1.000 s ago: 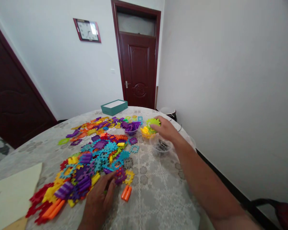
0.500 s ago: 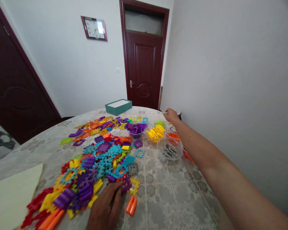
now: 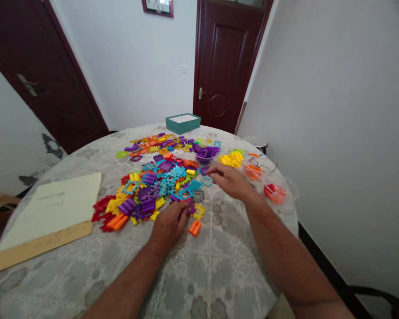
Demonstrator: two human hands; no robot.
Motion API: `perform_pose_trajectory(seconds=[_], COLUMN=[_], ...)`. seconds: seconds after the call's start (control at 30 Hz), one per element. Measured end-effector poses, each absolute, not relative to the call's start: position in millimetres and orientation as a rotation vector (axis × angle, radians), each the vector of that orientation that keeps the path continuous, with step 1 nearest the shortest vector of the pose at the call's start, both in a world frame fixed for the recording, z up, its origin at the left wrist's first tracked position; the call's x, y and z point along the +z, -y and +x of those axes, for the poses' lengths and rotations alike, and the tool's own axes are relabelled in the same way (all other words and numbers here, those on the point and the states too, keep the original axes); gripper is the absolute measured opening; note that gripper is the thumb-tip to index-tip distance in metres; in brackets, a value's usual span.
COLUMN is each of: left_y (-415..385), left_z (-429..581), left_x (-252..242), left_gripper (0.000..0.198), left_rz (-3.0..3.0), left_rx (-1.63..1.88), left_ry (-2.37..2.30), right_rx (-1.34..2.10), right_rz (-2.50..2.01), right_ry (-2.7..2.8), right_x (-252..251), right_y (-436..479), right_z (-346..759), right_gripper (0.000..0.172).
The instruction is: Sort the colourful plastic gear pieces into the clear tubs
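Observation:
My left hand (image 3: 170, 223) rests on the table at the near edge of a pile of colourful interlocking plastic pieces (image 3: 173, 177). Its fingers are loosely bent and apart, with the fingertips against a purple toothed piece (image 3: 190, 207). Beside it lie a yellow square piece (image 3: 199, 211) and a pair of orange tubes (image 3: 195, 228). My right hand (image 3: 228, 179) is over the table right of the pile, its fingers loosely extended leftward, and nothing shows in them. Just behind it stands a bowl of yellow pieces (image 3: 231, 159); a small purple toothed piece (image 3: 204, 171) lies by its fingertips.
A bowl of purple pieces (image 3: 207, 153), one of orange pieces (image 3: 252, 173) and one of red-orange pieces (image 3: 275, 194) stand along the right. Eyeglasses (image 3: 261, 165) lie there. A green box (image 3: 182, 125) is at the back, a pale sheet (image 3: 58, 201) at left.
My right hand has come back from the far right edge toward the pile. My left hand stays by the purple piece. The view has tilted down and turned left.

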State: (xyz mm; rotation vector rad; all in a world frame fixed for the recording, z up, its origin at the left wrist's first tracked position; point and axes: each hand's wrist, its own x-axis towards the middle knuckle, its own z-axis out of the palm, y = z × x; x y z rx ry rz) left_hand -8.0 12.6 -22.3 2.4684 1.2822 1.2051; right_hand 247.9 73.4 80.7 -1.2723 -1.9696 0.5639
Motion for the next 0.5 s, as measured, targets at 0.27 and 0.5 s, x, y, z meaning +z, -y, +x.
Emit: perform_pose_trajectory(seconds=[0.27, 0.5], left_y=[-9.8, -9.2], left_z=[-14.8, -16.1], left_x=[-17.8, -11.1], left_gripper=[0.022, 0.025], left_rz=[2.546, 2.622], left_rx=[1.128, 0.896], left_ry=[-1.377, -1.46], right_rx=[0.305, 0.34], right_rz=[-1.502, -1.542], right_ry=[2.148, 2.328], right_x=[9.9, -0.1], right_y=[-65.3, -58.5], right_z=[217.5, 213.6], right_gripper=[0.029, 0.046])
